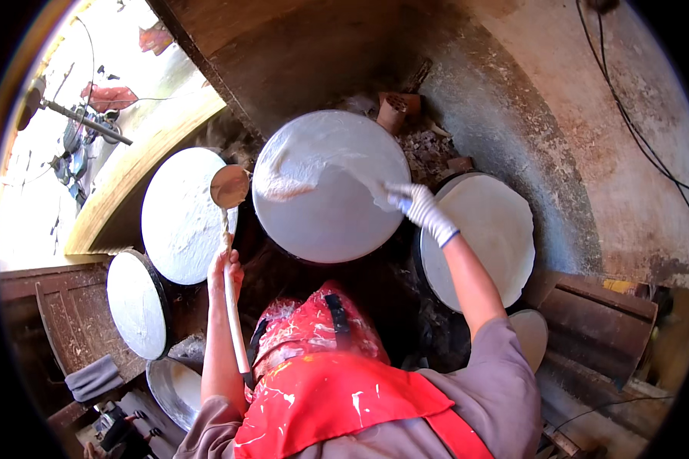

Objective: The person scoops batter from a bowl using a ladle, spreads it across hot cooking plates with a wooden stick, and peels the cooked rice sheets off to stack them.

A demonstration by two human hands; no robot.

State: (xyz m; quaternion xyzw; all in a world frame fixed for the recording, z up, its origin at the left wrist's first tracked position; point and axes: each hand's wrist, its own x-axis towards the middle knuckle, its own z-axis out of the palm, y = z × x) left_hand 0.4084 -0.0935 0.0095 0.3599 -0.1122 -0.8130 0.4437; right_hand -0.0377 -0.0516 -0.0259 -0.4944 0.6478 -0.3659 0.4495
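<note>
Bare, my left hand (227, 269) grips the pale handle of a long ladle (229, 186), whose round bowl is raised beside the left edge of the middle griddle. My right hand (419, 207), in a white knitted glove, is over the right rim of that large round griddle (339, 229) and is blurred; it appears to grip a thin spreader, mostly hidden. White batter lies in a curved sweep across the griddle's upper part. A round griddle with a white sheet (186, 212) is to the left, another with a loose-edged pale sheet (482, 241) to the right.
A smaller white-covered griddle (138, 304) and a metal basin (178, 387) stand at lower left, near a folded grey cloth (94, 378). Brick pieces (393, 113) and ash lie behind the middle griddle, against a curved wall (522, 115). Brown curved tiles (597, 321) are at right.
</note>
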